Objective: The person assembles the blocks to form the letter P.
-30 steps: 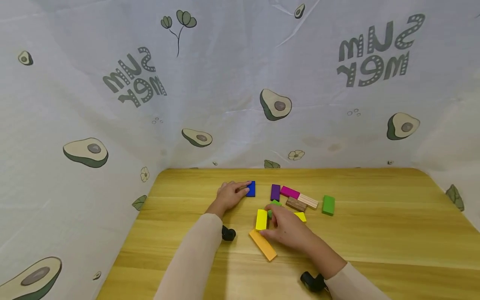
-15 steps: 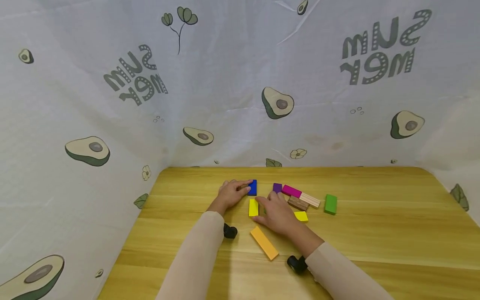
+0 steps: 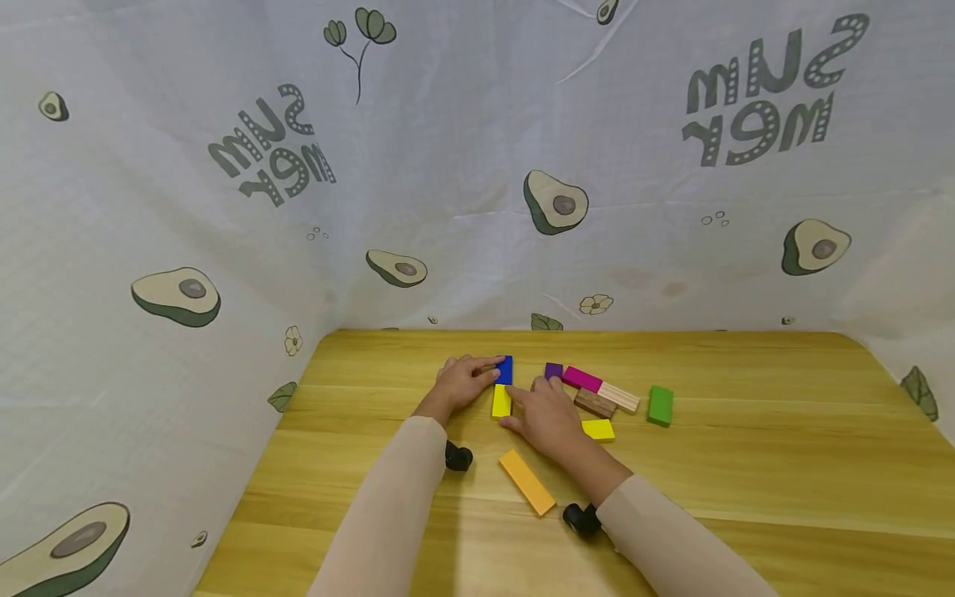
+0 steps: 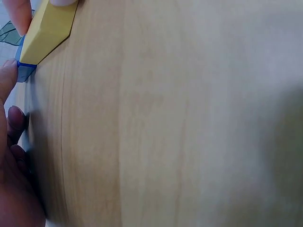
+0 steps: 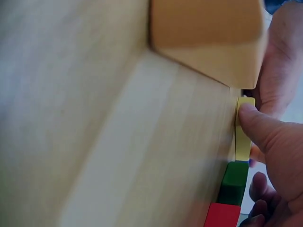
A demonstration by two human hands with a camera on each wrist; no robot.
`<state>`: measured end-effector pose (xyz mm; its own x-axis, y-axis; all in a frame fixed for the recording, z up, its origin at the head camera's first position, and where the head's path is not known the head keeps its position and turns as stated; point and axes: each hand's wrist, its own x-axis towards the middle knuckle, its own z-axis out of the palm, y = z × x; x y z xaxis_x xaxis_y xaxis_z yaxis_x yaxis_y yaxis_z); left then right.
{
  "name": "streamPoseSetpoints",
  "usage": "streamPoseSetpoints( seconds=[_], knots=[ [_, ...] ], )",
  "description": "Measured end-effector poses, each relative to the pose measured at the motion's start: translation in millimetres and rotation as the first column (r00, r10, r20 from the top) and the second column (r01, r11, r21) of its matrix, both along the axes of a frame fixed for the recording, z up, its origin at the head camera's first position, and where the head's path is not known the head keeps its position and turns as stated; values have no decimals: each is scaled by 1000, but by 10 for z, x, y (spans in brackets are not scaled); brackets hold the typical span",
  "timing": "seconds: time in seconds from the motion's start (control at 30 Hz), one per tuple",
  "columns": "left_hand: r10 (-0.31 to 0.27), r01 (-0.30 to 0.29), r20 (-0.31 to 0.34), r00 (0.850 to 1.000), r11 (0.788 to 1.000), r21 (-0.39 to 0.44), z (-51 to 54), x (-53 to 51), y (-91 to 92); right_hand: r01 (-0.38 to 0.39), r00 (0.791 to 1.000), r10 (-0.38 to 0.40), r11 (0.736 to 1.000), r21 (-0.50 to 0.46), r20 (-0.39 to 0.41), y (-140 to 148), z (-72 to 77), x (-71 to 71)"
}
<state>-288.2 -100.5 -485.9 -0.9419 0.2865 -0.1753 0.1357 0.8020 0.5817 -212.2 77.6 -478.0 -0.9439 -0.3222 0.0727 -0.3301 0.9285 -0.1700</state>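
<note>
Near the back of the table, my left hand [image 3: 457, 385] holds a flat blue block [image 3: 506, 369] with index finger and thumb. My right hand [image 3: 552, 419] pinches a yellow block [image 3: 501, 401] between thumb and index finger, at the near end of the blue one. In the left wrist view the yellow block [image 4: 52, 28] meets the blue block [image 4: 26, 72], both on the table. The right wrist view has my thumb on the yellow block [image 5: 244, 142], with a green block [image 5: 233, 182] and a red block [image 5: 222, 215] close by. The right hand hides these two from the head view.
An orange block [image 3: 526, 482] lies in front of the hands. Right of the right hand are purple [image 3: 554, 371], magenta [image 3: 582, 379], pale striped [image 3: 619, 397], dark brown [image 3: 594, 403] and yellow blocks [image 3: 599, 430]. A green block [image 3: 660, 406] lies farther right on the wooden table [image 3: 783, 464].
My right hand has carried the yellow block away from beside the orange block, left and back, up to the blue block's near end. The left hand has stayed on the blue block.
</note>
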Motion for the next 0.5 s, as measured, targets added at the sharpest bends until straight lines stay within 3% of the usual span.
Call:
streamPoseSetpoints(
  seconds=[0.23,0.5],
  knots=[
    [-9,9,10,1000,1000,4,0,-16,-13,11,1000,-10,1000,25,-13,-27,-10,-2],
    [-4,4,11,1000,1000,-4,-14,-27,-3,40,999,-39,999,-7,25,-30,-24,6]
  ],
)
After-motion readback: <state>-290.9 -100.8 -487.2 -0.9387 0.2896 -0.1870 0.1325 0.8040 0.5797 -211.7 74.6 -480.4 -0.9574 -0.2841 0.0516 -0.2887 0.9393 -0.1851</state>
